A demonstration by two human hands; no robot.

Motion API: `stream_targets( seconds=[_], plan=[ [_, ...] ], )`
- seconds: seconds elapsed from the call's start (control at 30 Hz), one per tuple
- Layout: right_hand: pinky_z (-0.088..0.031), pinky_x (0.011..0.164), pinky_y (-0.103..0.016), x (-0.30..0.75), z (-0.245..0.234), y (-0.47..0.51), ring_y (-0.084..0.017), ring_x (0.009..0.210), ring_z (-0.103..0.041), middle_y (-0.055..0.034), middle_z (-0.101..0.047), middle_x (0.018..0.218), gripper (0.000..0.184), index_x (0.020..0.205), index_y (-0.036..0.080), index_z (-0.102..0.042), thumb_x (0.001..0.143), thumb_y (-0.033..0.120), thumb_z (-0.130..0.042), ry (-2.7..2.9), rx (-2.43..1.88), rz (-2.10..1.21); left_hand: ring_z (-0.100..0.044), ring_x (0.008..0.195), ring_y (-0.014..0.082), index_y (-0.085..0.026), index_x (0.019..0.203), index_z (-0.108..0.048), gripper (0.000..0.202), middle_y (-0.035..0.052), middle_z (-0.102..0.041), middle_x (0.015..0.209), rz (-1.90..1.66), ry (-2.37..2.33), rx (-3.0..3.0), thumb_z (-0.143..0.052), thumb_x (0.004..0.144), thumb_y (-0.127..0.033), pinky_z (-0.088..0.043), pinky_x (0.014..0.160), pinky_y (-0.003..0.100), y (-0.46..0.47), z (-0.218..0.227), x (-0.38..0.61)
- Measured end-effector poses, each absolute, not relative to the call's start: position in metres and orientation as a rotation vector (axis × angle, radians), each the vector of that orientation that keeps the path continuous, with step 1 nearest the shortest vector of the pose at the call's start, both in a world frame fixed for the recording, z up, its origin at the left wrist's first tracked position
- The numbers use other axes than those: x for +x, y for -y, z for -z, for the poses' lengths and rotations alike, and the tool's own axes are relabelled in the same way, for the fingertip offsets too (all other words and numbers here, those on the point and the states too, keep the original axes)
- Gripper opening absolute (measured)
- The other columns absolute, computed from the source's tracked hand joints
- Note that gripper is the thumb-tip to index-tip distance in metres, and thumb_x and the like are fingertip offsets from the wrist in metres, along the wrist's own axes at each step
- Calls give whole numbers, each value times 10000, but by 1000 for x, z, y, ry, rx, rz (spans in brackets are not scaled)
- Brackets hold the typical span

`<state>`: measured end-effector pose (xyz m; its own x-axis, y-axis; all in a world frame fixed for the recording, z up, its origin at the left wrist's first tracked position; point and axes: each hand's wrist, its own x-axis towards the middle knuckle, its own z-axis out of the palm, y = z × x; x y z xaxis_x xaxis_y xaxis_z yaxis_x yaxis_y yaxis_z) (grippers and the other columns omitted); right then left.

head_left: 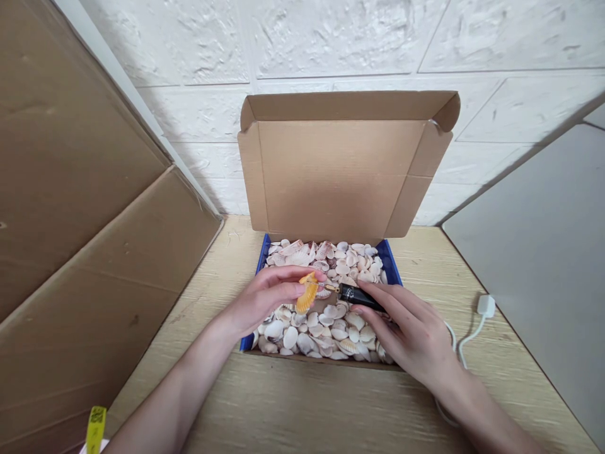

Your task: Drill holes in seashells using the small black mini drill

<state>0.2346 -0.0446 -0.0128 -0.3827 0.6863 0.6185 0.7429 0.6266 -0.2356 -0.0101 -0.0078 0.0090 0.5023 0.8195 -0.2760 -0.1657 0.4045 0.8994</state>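
My left hand [267,296] pinches a ribbed orange seashell [307,292] between thumb and fingers. Wrapped around a black mini electric drill [360,297] is my right hand [410,325]. The drill's thin metal bit points left and reaches the shell's face; whether it has gone through cannot be made out. Both hands hover above an open cardboard box [394,271] with blue sides. Inside it lie many small white and pinkish seashells [312,340], in a band at the back and another at the front, with bare cardboard between them.
The box lid [345,170] stands raised against the white brick-patterned wall [331,38]. A white cable with a plug [486,306] lies on the wooden table at right. Cardboard panels [94,189] close the left side, a grey panel [534,252] the right. A yellow tag [96,429] shows at bottom left.
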Motion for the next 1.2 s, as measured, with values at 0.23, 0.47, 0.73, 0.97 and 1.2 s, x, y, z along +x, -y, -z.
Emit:
stream_targets(
  seconds=[0.23, 0.47, 0.73, 0.97, 1.2],
  plan=[
    [-549, 736, -307, 234, 12, 43, -176, 844, -661, -89, -698, 989, 357, 1198, 174, -568, 849, 171, -646, 2106, -1070, 123, -597, 1128, 256, -221, 1068, -738, 285, 58, -711, 1162, -687, -878, 1125, -688, 794, -280, -451, 919, 329, 7, -6, -11],
    [-520, 762, -359, 237, 11, 45, -206, 908, -637, -99, -694, 1021, 474, 1235, 188, -568, 790, 62, -672, 2078, -980, 210, -634, 935, 206, -207, 1075, -732, 296, 56, -725, 1039, -556, -940, 1224, -696, 792, -285, -482, 772, 279, 9, -7, -10],
    [-539, 723, -323, 238, 16, 42, -190, 847, -648, -92, -692, 989, 319, 1171, 161, -586, 857, 190, -628, 2143, -1082, 97, -640, 846, 169, -194, 1146, -699, 383, 72, -678, 1198, -536, -982, 1216, -720, 775, -287, -497, 702, 251, 11, -3, -9],
    [-540, 713, -320, 238, 15, 44, -185, 828, -650, -87, -699, 985, 351, 1202, 166, -569, 857, 191, -630, 2165, -1090, 94, -645, 796, 161, -187, 1167, -690, 417, 84, -689, 1174, -537, -1015, 1246, -720, 777, -331, -499, 677, 248, 11, -2, -9],
    [-519, 763, -367, 239, 13, 46, -209, 928, -635, -77, -698, 1043, 531, 1290, 220, -522, 801, 59, -650, 2127, -988, 179, -644, 753, 163, -137, 1136, -706, 411, 102, -711, 1073, -523, -999, 1238, -730, 750, -277, -507, 687, 273, 11, -3, -7]
  ],
)
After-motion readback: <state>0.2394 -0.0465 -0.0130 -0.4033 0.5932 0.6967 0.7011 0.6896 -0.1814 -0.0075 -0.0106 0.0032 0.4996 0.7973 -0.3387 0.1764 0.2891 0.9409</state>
